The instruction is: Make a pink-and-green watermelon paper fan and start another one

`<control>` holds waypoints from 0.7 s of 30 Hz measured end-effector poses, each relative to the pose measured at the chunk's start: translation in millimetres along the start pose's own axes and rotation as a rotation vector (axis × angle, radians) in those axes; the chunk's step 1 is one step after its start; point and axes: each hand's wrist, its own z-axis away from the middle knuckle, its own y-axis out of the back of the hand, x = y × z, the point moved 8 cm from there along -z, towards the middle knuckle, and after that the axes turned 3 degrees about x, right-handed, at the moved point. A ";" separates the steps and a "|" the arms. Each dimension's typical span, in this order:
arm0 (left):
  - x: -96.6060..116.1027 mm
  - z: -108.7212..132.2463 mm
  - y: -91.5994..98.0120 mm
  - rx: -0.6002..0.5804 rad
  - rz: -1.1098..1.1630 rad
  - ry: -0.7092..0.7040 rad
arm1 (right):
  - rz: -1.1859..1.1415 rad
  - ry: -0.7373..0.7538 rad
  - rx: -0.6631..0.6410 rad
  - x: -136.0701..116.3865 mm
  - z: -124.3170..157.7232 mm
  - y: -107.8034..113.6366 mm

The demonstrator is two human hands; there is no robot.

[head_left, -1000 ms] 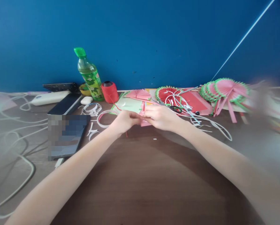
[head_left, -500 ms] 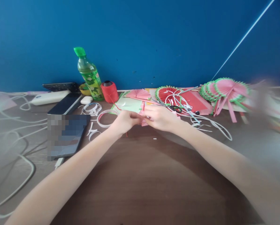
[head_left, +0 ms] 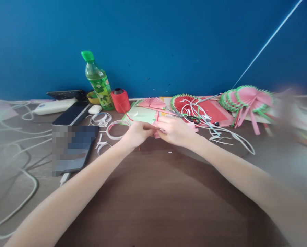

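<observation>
My left hand (head_left: 137, 133) and my right hand (head_left: 176, 130) meet over the middle of the brown table (head_left: 153, 192). Both pinch a small folded pink paper piece (head_left: 157, 129) between their fingertips. A thin red thread (head_left: 139, 148) hangs below my left hand. It seems to run from the red spool of thread (head_left: 120, 100) standing behind. A pale green sheet (head_left: 142, 115) lies just beyond my hands.
A green bottle (head_left: 98, 82) stands at the back by the blue wall. Phones (head_left: 74, 147) and white cables (head_left: 16, 137) lie to the left. Scissors (head_left: 191, 118), white paper strips (head_left: 220, 135) and pleated watermelon fans (head_left: 246, 97) lie to the right.
My hands have shifted very slightly nearer to me with the pink piece; more of it now shows to the right of my right hand.
</observation>
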 end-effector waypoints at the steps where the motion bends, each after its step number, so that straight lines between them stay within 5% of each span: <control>1: 0.0 0.1 -0.2 -0.001 -0.004 -0.002 | -0.006 -0.001 0.006 0.1 0.0 0.2; 21: 2.2 -0.5 1.7 -0.006 -0.065 0.020 | -0.248 -0.028 0.088 10.3 0.2 5.6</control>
